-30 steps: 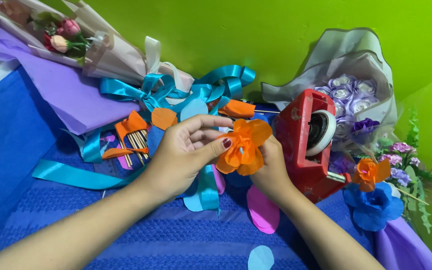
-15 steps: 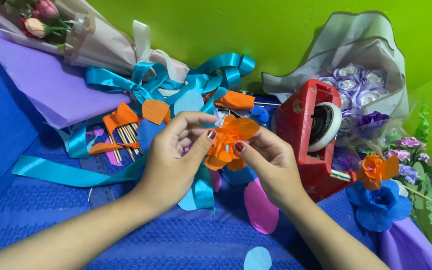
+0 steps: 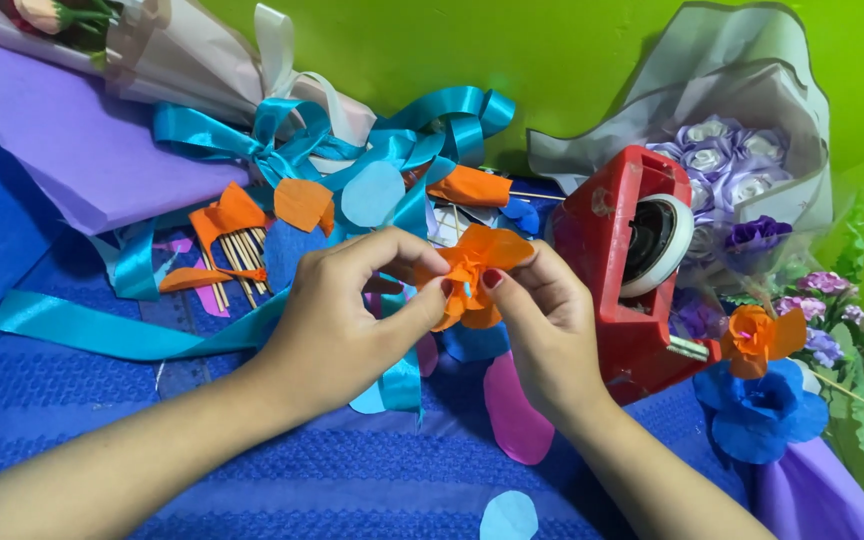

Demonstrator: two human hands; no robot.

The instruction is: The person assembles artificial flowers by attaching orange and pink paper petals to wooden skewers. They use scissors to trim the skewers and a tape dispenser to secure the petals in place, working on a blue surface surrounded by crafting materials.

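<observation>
1. We hold the orange paper flower (image 3: pixel 474 275) between both hands, above the blue cloth (image 3: pixel 282 470) that covers the worktop and just left of the red tape dispenser (image 3: pixel 624 262).
2. Our left hand (image 3: pixel 347 310) is closed on the flower's left side, thumb and forefinger pinched onto the petals; our right hand (image 3: pixel 542 325) is clamped on the right side, thumb tip pressing the crumpled centre.
3. To shape it well, we judge it best to keep the pinch low, at the gathered base, so the outer petals stay free and do not crush flat. Light pressure from the fingertips should do; thin paper like this tears easily.
4. We would turn the flower a little at a time in the left hand while the right one eases each petal outward, keeping the folds even all round.
5. The bloom opens upward and slightly away from us, towards the green wall (image 3: pixel 552 50). Its long axis runs roughly from the hidden base between our fingers up to the petal tips; we cannot tell whether a stem or stick is attached, as our hands cover that part.
6. Around it lie teal ribbon (image 3: pixel 282 145), loose paper petals (image 3: pixel 517 405), a bundle of wooden sticks (image 3: pixel 237 265), a blue-and-orange finished flower (image 3: pixel 762 400) and a wrapped bouquet of lilac roses (image 3: pixel 732 160).
</observation>
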